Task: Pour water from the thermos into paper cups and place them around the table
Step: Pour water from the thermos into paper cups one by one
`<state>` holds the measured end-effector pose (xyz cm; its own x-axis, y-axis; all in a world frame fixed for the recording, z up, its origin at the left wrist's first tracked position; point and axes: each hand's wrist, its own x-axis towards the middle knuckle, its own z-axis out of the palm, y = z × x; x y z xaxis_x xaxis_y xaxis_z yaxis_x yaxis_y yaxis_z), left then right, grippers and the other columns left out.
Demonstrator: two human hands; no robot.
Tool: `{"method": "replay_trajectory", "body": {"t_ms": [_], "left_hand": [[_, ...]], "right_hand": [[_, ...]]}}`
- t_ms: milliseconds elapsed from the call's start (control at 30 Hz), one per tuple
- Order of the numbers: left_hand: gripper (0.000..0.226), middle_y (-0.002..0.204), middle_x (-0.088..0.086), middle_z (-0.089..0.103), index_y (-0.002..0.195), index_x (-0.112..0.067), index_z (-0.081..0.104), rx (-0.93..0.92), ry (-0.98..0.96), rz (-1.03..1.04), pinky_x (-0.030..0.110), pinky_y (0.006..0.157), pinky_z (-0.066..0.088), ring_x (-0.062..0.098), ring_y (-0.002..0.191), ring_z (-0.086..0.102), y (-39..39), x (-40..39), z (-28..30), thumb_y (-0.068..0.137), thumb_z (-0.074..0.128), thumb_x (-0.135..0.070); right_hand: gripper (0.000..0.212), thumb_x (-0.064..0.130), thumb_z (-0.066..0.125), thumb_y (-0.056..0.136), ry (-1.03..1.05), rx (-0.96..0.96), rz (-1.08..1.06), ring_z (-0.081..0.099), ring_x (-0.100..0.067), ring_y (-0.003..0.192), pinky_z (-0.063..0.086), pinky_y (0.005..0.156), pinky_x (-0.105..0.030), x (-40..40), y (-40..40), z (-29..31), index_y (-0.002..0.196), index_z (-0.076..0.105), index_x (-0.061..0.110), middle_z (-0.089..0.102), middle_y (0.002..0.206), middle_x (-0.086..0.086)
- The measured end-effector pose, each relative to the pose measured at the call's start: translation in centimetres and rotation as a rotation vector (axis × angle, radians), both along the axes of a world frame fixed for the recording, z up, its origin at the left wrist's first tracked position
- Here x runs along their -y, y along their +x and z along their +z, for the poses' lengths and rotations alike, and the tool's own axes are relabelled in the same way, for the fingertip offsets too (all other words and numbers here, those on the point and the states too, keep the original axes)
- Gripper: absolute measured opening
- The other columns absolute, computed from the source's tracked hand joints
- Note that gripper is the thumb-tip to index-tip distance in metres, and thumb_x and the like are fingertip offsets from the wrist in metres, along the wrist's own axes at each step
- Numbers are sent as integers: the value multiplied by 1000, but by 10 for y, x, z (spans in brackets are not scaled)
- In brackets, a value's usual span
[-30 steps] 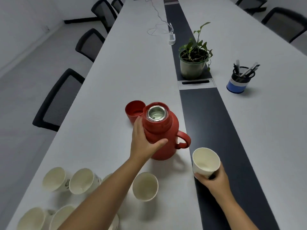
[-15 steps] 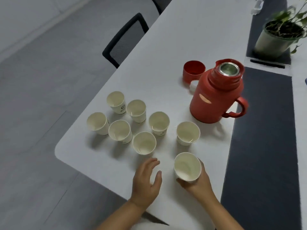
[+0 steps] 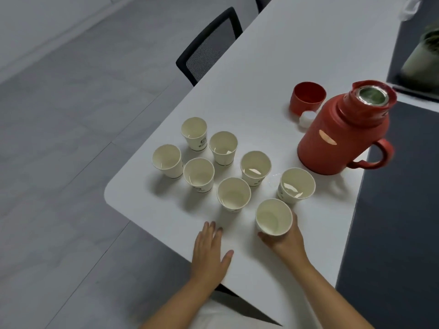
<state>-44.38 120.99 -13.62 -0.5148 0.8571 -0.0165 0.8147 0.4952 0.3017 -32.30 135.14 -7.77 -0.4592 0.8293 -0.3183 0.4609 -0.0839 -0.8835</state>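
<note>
**Right grip wrapped round a paper cup near the worktop's near edge**

The right hand [image 3: 286, 241] curls its grip round a paper cup [image 3: 273, 217], fingers behind and under it, just in from the near edge of the white worktop [image 3: 297, 51]. The cup tilts slightly toward the camera; whether its base touches the worktop cannot be told. The left hand [image 3: 210, 251] lies flat beside it, fingers straight and spread on the surface, its grip open and holding nothing.

Seven more paper cups [image 3: 234, 194] stand upright in a loose cluster by the rounded left corner, several showing water glinting inside. The nearest of them sits just beyond the held cup.

The red thermos [image 3: 342, 136] stands upright farther in, at the boundary with the dark centre strip [image 3: 392, 233], mouth uncovered and handle pointing right. Its red lid cup [image 3: 307, 97] rests just behind it, open side up, with a small white stopper [image 3: 306, 118] between the two.

A black chair [image 3: 209, 46] is tucked along the left edge. A blurred potted plant [image 3: 422, 58] sits at the far right.
</note>
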Motion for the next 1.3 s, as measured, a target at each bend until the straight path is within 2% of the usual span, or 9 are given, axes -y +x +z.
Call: {"method": "replay_trajectory", "body": {"t_ms": [133,233,400,600,700,800,967,1067,1300], "left_hand": [[40,110,9,67,110,-16,46,121,221,10,22,86,45,15,107,43,1,-5,20,75,41,-35],[31,110,-1,60,110,-15,48,226,524,-24,16,93,37,9,103,48,2,-24,44,82,44,-28],[29,107,-5,54,110,-13,49,328,762,-202,12,88,41,4,101,51,5,-92,94,91,44,-34],[84,130,-8,39,135,-19,32,695,454,-133,5,97,33,-14,116,36,22,-216,137,63,58,-53],[98,143,-9,28,143,-20,16,766,311,-96,25,108,31,7,131,30,35,-265,142,66,73,-41],[102,123,-28,33,136,-32,17,871,269,-126,6,94,29,-2,122,32,39,-294,139,52,75,-38],[115,130,-15,43,136,-36,19,964,265,-165,26,106,38,-1,121,43,48,-300,130,38,79,-40],[100,119,-35,38,115,-60,20,948,307,-196,4,94,35,-23,110,38,63,-285,136,41,82,-34],[92,122,-31,44,113,-59,27,968,428,-192,13,96,39,-8,115,45,92,-239,157,35,75,-53]], "right_hand": [[82,25,71,48,13,15,53,43,-7,113,34,89,-7,2,32,-9,115,28,46,41,119,18],[89,9,72,62,119,26,-88,47,-5,108,34,87,3,-5,64,-8,103,26,74,45,117,14],[50,-1,62,78,239,66,-402,47,-26,113,41,93,-38,-52,91,26,115,44,28,46,129,-10],[68,8,69,75,295,58,-462,36,-23,126,31,105,-42,-160,85,61,133,33,10,40,133,-9],[15,0,67,74,133,-59,-336,59,-42,95,45,84,-49,-201,77,59,83,59,10,56,80,-10],[15,-8,62,71,47,-175,-377,57,-40,62,48,71,-59,-217,72,46,59,53,-6,49,58,-11],[29,10,53,54,78,-280,-460,46,-31,57,47,62,-61,-207,83,51,60,50,-18,47,57,-16],[15,10,54,53,125,-219,-448,47,-30,57,47,61,-62,-197,101,58,54,53,-6,45,53,-16],[7,32,60,53,427,-58,-368,53,-33,54,50,50,-48,-149,135,114,57,62,26,61,62,-2]]}}
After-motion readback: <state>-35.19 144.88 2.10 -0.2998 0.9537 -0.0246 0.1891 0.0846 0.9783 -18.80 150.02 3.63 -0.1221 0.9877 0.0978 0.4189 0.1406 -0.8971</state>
